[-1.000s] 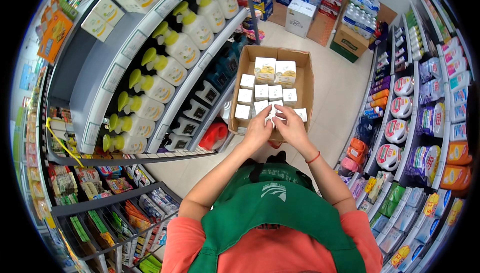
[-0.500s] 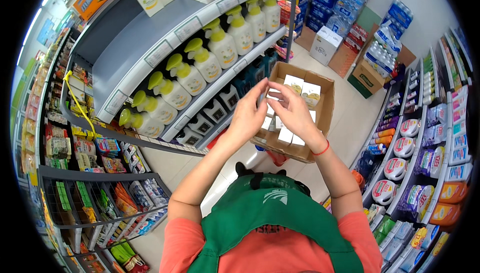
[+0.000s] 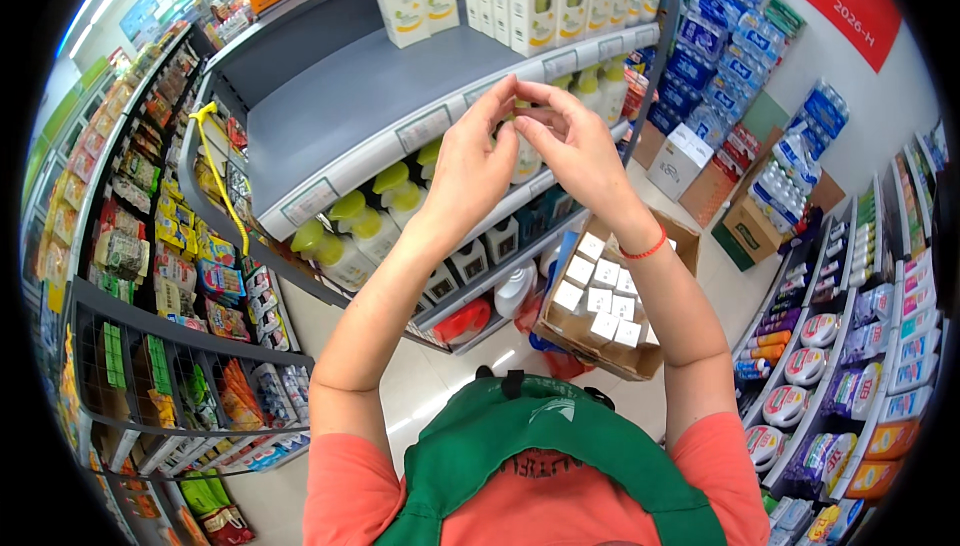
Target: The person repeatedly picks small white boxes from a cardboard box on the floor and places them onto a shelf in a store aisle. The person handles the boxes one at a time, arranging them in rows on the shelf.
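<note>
My left hand (image 3: 472,158) and my right hand (image 3: 578,146) are raised in front of the upper shelf edge (image 3: 420,131). Their fingertips meet in a tent shape, thumbs near each other, and I see nothing held between them. On the grey upper shelf (image 3: 320,96) stand two white boxes (image 3: 402,11) and, farther right, a row of tall white-and-green boxes (image 3: 530,6). Below, white pump bottles (image 3: 400,196) with yellow-green heads are partly hidden by my arms. Beneath my right forearm, an open cardboard carton (image 3: 610,358) holds several small white boxes (image 3: 600,301).
A yellow cord (image 3: 222,186) hangs at the shelf's left end. Wire baskets (image 3: 190,426) with packets stand lower left. Stocked shelves (image 3: 840,346) line the right side. Water packs (image 3: 740,56) and cartons (image 3: 680,161) are stacked at the back right.
Both hands have risen from above the carton to the upper shelf's edge, still with fingertips together. My view has tilted up, showing more of the upper shelf and the carton lower down.
</note>
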Motion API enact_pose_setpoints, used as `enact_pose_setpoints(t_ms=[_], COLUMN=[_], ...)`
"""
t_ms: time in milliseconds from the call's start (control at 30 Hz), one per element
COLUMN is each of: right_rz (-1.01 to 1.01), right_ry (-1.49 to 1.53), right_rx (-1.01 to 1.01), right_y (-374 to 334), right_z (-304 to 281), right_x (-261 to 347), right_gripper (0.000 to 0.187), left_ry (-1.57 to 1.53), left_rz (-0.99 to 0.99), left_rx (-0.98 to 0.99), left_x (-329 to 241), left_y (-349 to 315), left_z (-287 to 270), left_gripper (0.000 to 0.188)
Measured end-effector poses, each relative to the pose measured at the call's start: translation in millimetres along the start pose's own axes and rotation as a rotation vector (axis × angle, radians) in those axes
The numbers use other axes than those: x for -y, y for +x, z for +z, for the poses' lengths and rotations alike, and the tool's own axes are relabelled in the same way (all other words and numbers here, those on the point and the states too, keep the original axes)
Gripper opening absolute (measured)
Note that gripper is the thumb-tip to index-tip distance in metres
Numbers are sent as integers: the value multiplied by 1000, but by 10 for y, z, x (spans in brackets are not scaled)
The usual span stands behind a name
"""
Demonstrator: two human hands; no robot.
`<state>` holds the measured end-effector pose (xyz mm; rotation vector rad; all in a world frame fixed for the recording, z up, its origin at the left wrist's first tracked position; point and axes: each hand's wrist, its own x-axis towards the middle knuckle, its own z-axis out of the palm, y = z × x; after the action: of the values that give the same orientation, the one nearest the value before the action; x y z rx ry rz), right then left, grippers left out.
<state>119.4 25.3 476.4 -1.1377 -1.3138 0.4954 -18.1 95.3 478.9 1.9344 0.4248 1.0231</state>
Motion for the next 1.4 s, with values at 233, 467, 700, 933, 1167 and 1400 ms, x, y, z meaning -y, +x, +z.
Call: enact_pose_setpoints(t_ms=[233,467,700,933,1167,1400], right_rz=[-81,-89,19,37,65,42], right_ry=[-16,-148,-179,-175,-218,-263], right_rx=[21,-36,-61,-121,-71,-76], right_y=[701,1373,1852,2166,2208,2149], right_z=[341,603,803,859,868,884], right_x=[18,-217,-335,-612,-580,-516], right_gripper=[41,49,52,57,55,51], left_ry=[-5,-3,-56,-58,-122,-82], left_rz=[-9,-125,-248,-311,-381,-395], left_rx=[-106,-177,-214,-238,-265,-287], left_x=[5,139,93,230,359,355], left_y=[422,852,1152,1452,1568,1535], left_z=[-528,-945,-1140,-1170,-1189,-1194], left_gripper=[54,65,72,65,56,55])
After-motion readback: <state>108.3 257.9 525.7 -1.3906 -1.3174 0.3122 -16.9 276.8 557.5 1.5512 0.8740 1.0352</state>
